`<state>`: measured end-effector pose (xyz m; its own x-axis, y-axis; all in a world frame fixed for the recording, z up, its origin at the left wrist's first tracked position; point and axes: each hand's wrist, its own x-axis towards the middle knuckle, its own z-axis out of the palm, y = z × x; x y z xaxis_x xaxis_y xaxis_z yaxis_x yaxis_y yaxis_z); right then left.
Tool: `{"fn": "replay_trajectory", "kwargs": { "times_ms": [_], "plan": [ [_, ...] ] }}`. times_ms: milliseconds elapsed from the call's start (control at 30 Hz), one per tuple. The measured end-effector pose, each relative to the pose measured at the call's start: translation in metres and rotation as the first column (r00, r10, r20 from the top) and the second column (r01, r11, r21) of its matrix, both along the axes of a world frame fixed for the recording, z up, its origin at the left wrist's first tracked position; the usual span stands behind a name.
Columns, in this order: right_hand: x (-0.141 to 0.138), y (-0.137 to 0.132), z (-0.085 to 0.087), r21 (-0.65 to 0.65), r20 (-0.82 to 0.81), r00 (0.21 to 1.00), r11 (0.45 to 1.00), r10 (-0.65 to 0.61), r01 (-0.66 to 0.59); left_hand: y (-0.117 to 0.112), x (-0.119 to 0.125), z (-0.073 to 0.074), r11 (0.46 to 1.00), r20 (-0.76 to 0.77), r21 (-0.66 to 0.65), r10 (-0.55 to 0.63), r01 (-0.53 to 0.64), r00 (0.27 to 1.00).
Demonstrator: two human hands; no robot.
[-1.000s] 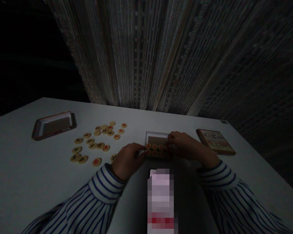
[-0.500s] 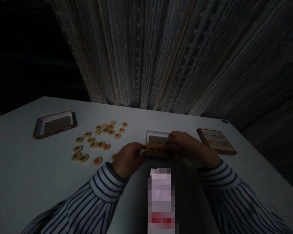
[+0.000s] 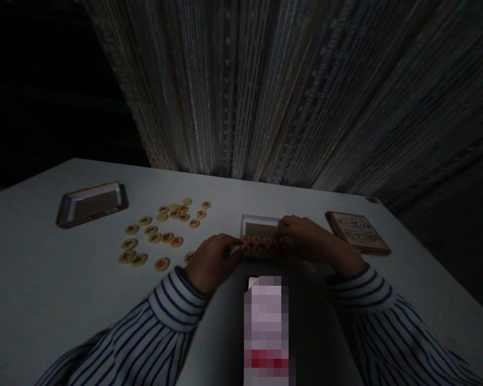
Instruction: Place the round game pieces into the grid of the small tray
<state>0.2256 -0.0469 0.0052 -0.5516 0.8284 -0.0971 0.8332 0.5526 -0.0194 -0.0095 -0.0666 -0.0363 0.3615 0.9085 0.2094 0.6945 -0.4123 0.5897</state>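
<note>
A shallow open box (image 3: 261,219) with a light rim sits in front of me, with two rows of round xiangqi pieces (image 3: 256,240) along its near side, their marks red. My left hand (image 3: 215,259) is closed at the box's left edge, its fingertips beside the leftmost pieces. Across from it, my right hand (image 3: 301,236) is closed over the box's right side, covering the right end of the rows. Whether a piece is between its fingers is too dark to tell. Brown lining shows in the far part of the box.
Loose xiangqi pieces (image 3: 154,238), marked black or red, lie scattered left of my hands on the white table (image 3: 84,289). An open tray-like box part (image 3: 60,216) is at the far left. To the right rests a box with a printed cover (image 3: 358,231). A striped curtain (image 3: 241,86) hangs behind.
The view shifts very slightly. Both hands, the box and the pieces otherwise stay as they were.
</note>
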Motion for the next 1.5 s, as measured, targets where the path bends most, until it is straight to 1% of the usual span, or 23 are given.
{"fn": "replay_trajectory", "kwargs": {
  "times_ms": [400,533,600,667,800,867,933,1067,1233,1367,1500],
  "plan": [
    [-0.001,-0.001,-0.001,0.042,0.002,1.0,0.999,-0.01,0.01,0.0,0.0,-0.001,1.0,0.012,0.009,0.001,-0.001,1.0],
    [-0.001,0.0,0.003,0.08,-0.006,1.0,0.997,-0.015,0.015,0.0,0.0,-0.001,1.0,0.021,0.016,-0.004,0.004,1.0],
    [-0.002,0.0,0.008,0.145,-0.024,0.999,0.989,-0.036,0.039,0.0,0.0,-0.001,1.0,0.028,0.029,0.001,-0.002,1.0],
    [-0.003,0.001,0.013,0.24,-0.059,0.996,0.968,-0.065,0.077,0.0,0.0,-0.001,0.999,0.049,0.048,0.013,-0.015,0.999],
    [-0.005,0.002,0.016,0.421,-0.202,0.976,0.892,-0.086,0.166,0.002,-0.001,-0.001,0.995,0.118,0.091,0.038,-0.049,0.992],
    [-0.006,0.001,0.016,0.47,-0.269,0.961,0.861,-0.07,0.195,0.003,-0.002,-0.001,0.991,0.155,0.117,0.053,-0.072,0.986],
    [-0.006,-0.001,0.016,0.467,-0.29,0.955,0.861,-0.068,0.203,0.004,-0.004,0.0,0.985,0.193,0.139,0.072,-0.1,0.979],
    [-0.007,-0.005,0.018,0.397,-0.29,0.953,0.894,-0.092,0.207,0.004,-0.005,0.004,0.982,0.244,0.138,0.094,-0.13,0.965],
    [-0.009,-0.012,0.023,0.399,-0.381,0.924,0.896,-0.031,0.195,0.001,-0.005,0.011,0.98,0.255,0.113,0.13,-0.163,0.958],
    [-0.015,-0.017,0.03,0.381,-0.452,0.892,0.902,-0.012,0.205,0.001,-0.007,0.013,0.972,0.262,0.129,0.157,-0.196,0.952],
    [-0.023,-0.022,0.041,0.36,-0.508,0.861,0.907,-0.004,0.217,0.003,-0.009,0.012,0.971,0.275,0.137,0.154,-0.197,0.949]
  ]
}}
